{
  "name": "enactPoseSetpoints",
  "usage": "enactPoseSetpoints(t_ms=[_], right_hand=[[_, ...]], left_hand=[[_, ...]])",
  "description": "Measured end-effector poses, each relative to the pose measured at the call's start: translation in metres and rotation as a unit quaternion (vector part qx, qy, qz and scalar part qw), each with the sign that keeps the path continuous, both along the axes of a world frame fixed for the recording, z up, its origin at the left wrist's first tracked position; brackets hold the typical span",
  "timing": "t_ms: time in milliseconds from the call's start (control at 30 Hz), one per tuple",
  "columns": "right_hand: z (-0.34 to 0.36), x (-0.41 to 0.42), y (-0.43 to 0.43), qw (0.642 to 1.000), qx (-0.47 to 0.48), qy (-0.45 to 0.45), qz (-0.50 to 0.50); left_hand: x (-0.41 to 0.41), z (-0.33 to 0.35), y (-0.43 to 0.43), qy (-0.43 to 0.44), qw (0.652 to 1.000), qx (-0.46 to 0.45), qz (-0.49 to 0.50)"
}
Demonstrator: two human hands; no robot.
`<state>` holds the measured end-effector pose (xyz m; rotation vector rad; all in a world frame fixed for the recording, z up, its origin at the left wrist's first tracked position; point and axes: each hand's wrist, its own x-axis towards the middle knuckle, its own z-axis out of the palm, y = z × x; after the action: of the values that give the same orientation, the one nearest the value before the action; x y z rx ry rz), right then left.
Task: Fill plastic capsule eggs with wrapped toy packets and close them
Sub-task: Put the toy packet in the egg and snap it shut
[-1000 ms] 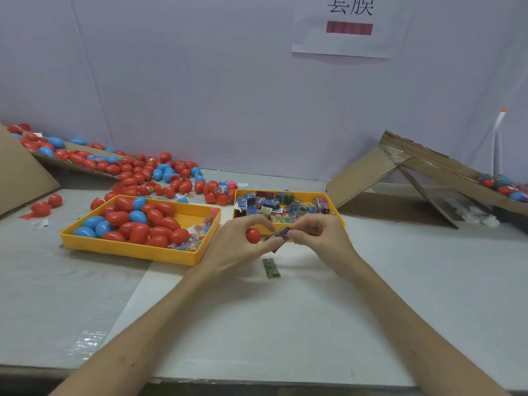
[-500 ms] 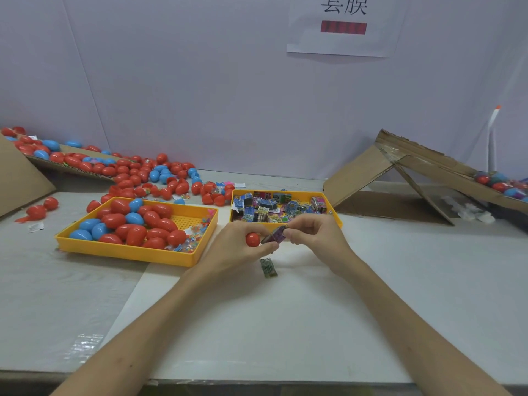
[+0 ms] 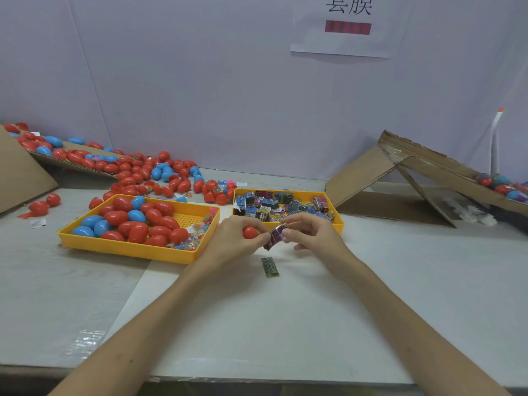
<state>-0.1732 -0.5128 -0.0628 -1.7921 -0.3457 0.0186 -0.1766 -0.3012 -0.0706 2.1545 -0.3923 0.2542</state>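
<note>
My left hand (image 3: 231, 241) grips a red capsule egg (image 3: 249, 232) above the white table. My right hand (image 3: 311, 234) pinches a purple wrapped toy packet (image 3: 275, 237) right beside the egg; my left thumb touches the packet too. A green wrapped packet (image 3: 269, 267) lies flat on the table just below my hands. Behind my hands a yellow tray (image 3: 338, 221) holds several wrapped packets. To the left a second yellow tray (image 3: 128, 248) holds several red and blue eggs.
Loose red and blue eggs (image 3: 148, 172) lie heaped behind the left tray and up a cardboard ramp (image 3: 65, 164). A folded cardboard chute (image 3: 400, 172) stands at the right, with more eggs (image 3: 503, 188) at its far end. A brown cardboard flap (image 3: 20, 172) leans at far left.
The purple packet has turned more upright between my fingers and sits closer to the red egg. Both hands stay in nearly the same spot.
</note>
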Motion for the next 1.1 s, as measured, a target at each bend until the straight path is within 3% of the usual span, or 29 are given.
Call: enactPoseSetpoints(t_ms=[133,200,333,500,633,900,1100], right_hand=[[-0.004,0.002,0.0,0.991,-0.091,-0.086,-0.057],[-0.007,0.002,0.0,0.98,-0.159,-0.121,-0.015],[-0.016,-0.004,0.007,0.96,-0.243,-0.118,0.078],[-0.015,-0.005,0.007,0.956,-0.257,-0.117,0.08],[-0.011,-0.007,0.008,0.967,-0.219,-0.104,0.082],[0.001,-0.004,0.005,0.995,-0.022,-0.088,0.037],[-0.001,-0.003,0.005,0.997,0.001,-0.07,0.036]], left_hand=[[0.003,-0.002,0.002,0.033,0.998,0.039,0.035],[0.004,-0.003,0.002,0.037,0.996,0.067,0.051],[0.004,-0.004,0.002,0.016,0.99,0.127,0.065],[0.001,-0.004,0.001,-0.01,0.992,0.08,0.096],[-0.001,-0.001,0.002,-0.018,0.997,0.041,0.07],[-0.001,0.002,-0.002,0.036,0.999,-0.017,-0.02],[-0.001,0.003,-0.004,0.043,0.996,-0.053,-0.066]])
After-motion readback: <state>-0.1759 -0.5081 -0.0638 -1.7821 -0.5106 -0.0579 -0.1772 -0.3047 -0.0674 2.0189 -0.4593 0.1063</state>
